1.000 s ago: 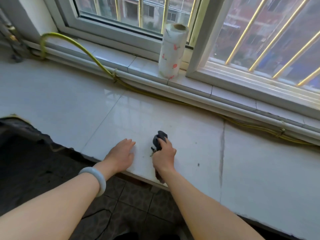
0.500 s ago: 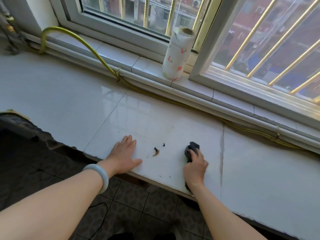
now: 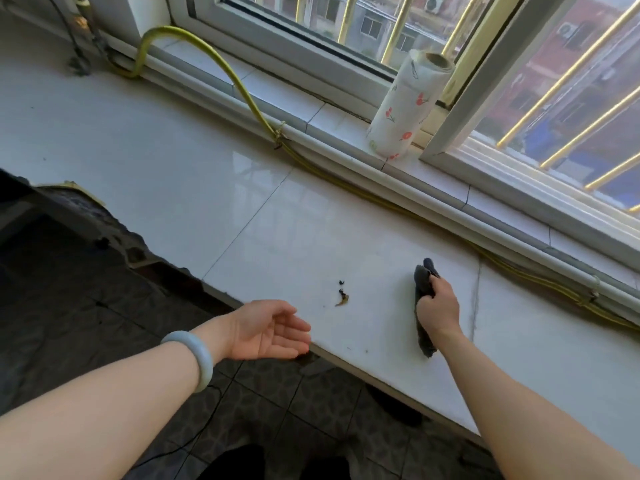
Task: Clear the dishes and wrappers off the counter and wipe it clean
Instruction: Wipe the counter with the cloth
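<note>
While the left hand (image 3: 268,329) is waiting palm-up and empty, fingers loosely cupped, just off the front edge of the counter (image 3: 173,174), the right hand (image 3: 437,308) is gripping a dark cloth (image 3: 423,278) closed in its fist and pressing it onto the white surface. One end of the cloth is poking out beyond the knuckles and the other is trailing back under the wrist toward the counter's edge. A pale bangle (image 3: 194,358) is sitting on the left wrist.

Between the two hands, a few small crumbs of debris (image 3: 342,296) are lying on the counter, apart from both the cloth and the cupped palm. No dishes or wrappers are showing on the visible stretch of counter, so the clearing is looking finished and the wiping is the step in hand, most likely the gathering of the last scraps.

The next move is probably calling for a leftward sweep of the cloth, pushing the crumbs over the edge into the waiting palm, with that palm tucked under the lip so nothing is falling to the floor.

Farther back, a yellow hose (image 3: 221,67) is running along the base of the sill, and a roll of printed paper towel (image 3: 408,105) is standing upright on the windowsill (image 3: 339,116), against the window frame.
</note>
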Tool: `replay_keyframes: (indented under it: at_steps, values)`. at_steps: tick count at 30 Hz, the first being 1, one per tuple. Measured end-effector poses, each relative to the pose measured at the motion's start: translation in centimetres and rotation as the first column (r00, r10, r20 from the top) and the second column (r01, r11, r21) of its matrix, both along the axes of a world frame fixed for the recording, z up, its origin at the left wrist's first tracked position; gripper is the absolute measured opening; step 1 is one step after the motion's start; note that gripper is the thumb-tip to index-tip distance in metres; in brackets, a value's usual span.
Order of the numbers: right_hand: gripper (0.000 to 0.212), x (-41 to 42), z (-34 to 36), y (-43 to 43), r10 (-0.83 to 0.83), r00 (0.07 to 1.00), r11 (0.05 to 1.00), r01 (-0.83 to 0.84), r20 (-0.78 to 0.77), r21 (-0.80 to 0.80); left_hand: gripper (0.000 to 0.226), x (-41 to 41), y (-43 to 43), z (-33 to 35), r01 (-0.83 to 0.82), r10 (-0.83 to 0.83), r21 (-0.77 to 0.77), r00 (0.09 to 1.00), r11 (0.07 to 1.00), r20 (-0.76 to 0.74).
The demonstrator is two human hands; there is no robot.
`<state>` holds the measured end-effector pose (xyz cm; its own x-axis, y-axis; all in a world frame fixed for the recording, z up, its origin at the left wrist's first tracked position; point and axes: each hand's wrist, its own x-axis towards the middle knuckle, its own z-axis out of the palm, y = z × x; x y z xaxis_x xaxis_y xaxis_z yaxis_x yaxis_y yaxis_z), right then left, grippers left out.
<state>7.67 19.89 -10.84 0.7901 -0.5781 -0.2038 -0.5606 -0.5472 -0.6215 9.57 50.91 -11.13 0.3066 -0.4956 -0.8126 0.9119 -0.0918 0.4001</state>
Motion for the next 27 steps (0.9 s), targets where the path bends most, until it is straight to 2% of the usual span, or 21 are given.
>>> replay_keyframes:
  at_steps: [2, 4, 6, 9, 13, 18, 21, 23, 25, 27]
  values:
    - [0.058, 0.9, -0.7, -0.3, 0.058, 0.997, 0.997, -0.060, -0.056, -0.037, 0.040, -1.2, 0.4, -1.7, 0.038, -0.045, -0.057, 0.990, 0.998, -0.135]
    - [0.063, 2.1, -1.6, 0.7, 0.162, 0.984, 0.984, -0.167, -0.067, -0.069, 0.043, -2.2, 0.3, -3.7, -0.003, -0.022, -0.097, 0.966, 0.995, -0.258]
    - [0.062, 3.3, -2.2, 2.7, 0.309, 0.950, 0.945, -0.312, -0.051, -0.096, 0.047, -3.1, -0.3, -5.5, -0.125, 0.077, -0.105, 0.924, 0.987, -0.375]
    - [0.058, 4.3, -3.7, 5.6, 0.530, 0.848, 0.840, -0.525, -0.007, -0.136, 0.049, -3.7, -1.9, -7.1, -0.297, 0.225, -0.095, 0.863, 0.950, -0.453]
    - [0.065, 2.9, -6.3, 6.9, 0.655, 0.754, 0.750, -0.641, 0.047, -0.166, 0.046, -4.2, -3.6, -8.1, -0.408, 0.303, -0.115, 0.813, 0.906, -0.497]
    - [0.054, -1.6, -5.0, 10.7, 0.723, 0.670, 0.691, -0.697, 0.166, -0.191, 0.043, -4.1, -3.6, -8.6, -0.473, 0.359, -0.146, 0.805, 0.869, -0.473]
    - [0.052, -3.9, -5.0, 12.5, 0.765, 0.625, 0.642, -0.757, 0.157, -0.118, 0.035, -4.2, -3.5, -8.4, -0.522, 0.408, -0.174, 0.800, 0.835, -0.441]
    - [0.055, -4.8, -5.0, 13.7, 0.781, 0.604, 0.620, -0.781, 0.161, -0.081, 0.029, -4.4, -3.5, -7.8, -0.563, 0.423, -0.210, 0.775, 0.799, -0.469]
    - [0.059, -5.3, -4.8, 14.8, 0.775, 0.599, 0.618, -0.785, 0.201, -0.045, 0.024, -4.5, -3.4, -7.2, -0.605, 0.436, -0.229, 0.742, 0.763, -0.510]
    - [0.060, -5.2, -4.3, 15.1, 0.695, 0.673, 0.681, -0.729, 0.255, 0.069, 0.022, -4.4, -3.2, -7.0, -0.589, 0.453, -0.203, 0.762, 0.783, -0.463]
